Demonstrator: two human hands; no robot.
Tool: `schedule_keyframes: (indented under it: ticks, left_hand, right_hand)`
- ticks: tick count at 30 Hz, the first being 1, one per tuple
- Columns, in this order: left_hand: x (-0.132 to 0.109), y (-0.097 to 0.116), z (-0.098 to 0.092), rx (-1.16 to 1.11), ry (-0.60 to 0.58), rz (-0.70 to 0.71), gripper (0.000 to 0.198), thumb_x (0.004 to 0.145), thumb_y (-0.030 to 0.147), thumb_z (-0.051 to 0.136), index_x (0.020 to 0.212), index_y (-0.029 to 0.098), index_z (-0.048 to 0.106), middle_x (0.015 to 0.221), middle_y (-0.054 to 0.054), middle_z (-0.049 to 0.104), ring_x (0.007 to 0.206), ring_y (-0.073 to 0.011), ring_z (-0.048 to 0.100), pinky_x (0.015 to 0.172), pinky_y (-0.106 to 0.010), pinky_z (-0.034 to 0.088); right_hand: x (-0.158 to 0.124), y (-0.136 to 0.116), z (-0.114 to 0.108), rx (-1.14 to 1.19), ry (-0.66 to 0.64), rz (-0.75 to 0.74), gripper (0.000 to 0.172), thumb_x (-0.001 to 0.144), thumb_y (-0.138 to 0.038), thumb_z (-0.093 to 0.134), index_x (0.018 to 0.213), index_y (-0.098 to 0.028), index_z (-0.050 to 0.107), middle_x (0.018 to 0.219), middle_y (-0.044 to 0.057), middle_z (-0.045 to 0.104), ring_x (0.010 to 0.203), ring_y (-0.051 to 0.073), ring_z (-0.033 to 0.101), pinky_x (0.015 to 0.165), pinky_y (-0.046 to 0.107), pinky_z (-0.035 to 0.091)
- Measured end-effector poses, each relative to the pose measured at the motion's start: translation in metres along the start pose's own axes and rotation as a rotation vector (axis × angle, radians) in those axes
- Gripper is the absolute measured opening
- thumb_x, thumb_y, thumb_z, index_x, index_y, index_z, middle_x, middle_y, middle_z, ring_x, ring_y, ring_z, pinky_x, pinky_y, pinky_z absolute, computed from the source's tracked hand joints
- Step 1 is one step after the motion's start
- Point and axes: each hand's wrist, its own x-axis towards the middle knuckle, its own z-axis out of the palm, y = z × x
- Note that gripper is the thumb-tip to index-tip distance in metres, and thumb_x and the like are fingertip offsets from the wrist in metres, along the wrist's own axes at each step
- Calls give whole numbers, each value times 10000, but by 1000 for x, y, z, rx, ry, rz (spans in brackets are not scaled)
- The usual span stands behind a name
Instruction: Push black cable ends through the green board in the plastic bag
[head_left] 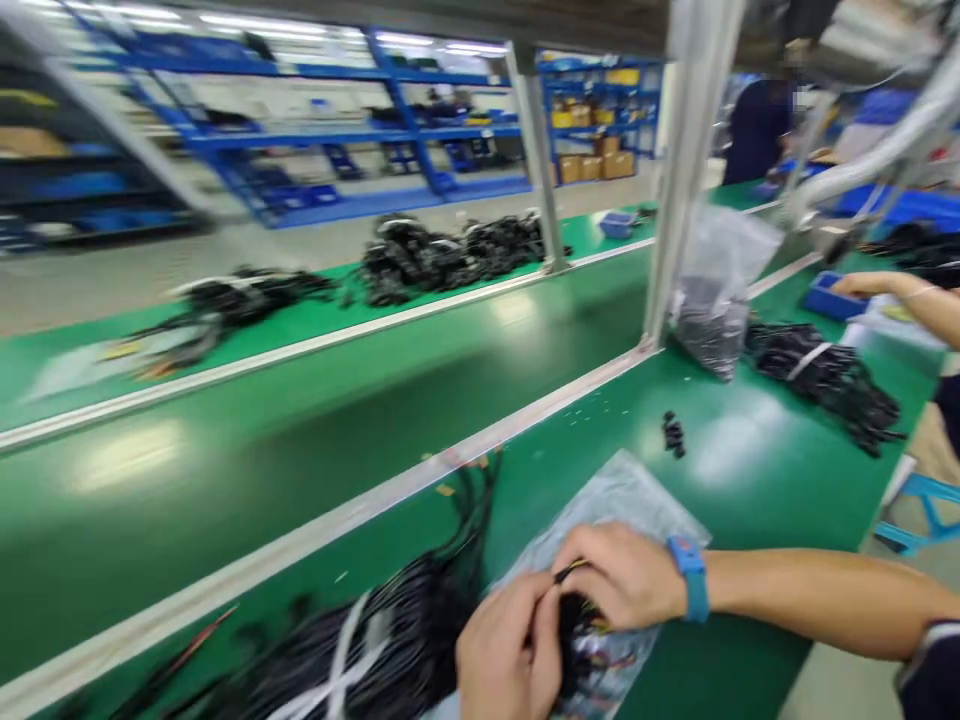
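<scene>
My left hand (511, 645) and my right hand (628, 572) meet over a clear plastic bag (626, 490) on the green bench. Between their pinched fingertips is a thin black wire end (571, 571) with a bit of yellow; its tip is mostly covered by the fingers. Both hands are closed on it. Below them, on the bag, sits a pile of small dark wire pieces (577, 650) with coloured ends, partly hidden by my fingers. Left of my left hand lies a thick bundle of black cables (405, 620), tied with white straps.
Small black parts (673, 435) lie beyond my right hand. Further right are a filled plastic bag (712, 300), another tied cable bundle (825, 385) and a co-worker's hand (862, 284) at a blue tray (825, 298). A metal post (679, 180) rises from the bench's ledge.
</scene>
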Motion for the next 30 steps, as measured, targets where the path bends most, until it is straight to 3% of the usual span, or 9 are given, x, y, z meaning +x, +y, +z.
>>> schedule_keyframes:
  ticks: [3,14,18,23,30]
  left_hand:
    - [-1,7,3,40,1,-11,180,974,170,502,831,223,599,686,21,640,603,-136,610,592,-233,449]
    - [-6,12,6,31,-43,-57,181,1000,141,479,848,208,551,712,22,595,636,-133,558,622,-253,382]
    - [-6,10,5,17,-50,-75,167,1003,151,477,862,209,546,726,20,600,653,-135,564,638,-254,386]
    - [-7,7,6,68,-90,-62,200,1003,155,465,816,211,510,690,21,571,622,-141,529,614,-269,350]
    - [-8,8,6,94,-97,-17,237,991,143,427,768,213,466,646,12,533,591,-149,504,596,-288,326]
  right_hand:
    - [-5,0,1,59,38,-6,158,1014,-222,434,1027,-186,588,902,67,679,838,203,652,757,309,508]
    - [-5,-1,-4,67,-46,16,125,1041,-222,430,1043,-199,553,911,51,670,819,197,631,734,314,482]
    - [-5,3,-13,48,-113,-55,125,1057,-243,448,1100,-200,558,996,65,669,894,201,624,800,327,497]
    - [-8,6,-13,-67,-85,-156,170,1067,-227,398,1113,-186,557,982,78,656,904,211,601,823,338,491]
    - [-6,1,0,-283,-107,-167,424,1110,-356,272,836,-186,547,749,42,589,702,202,514,697,359,393]
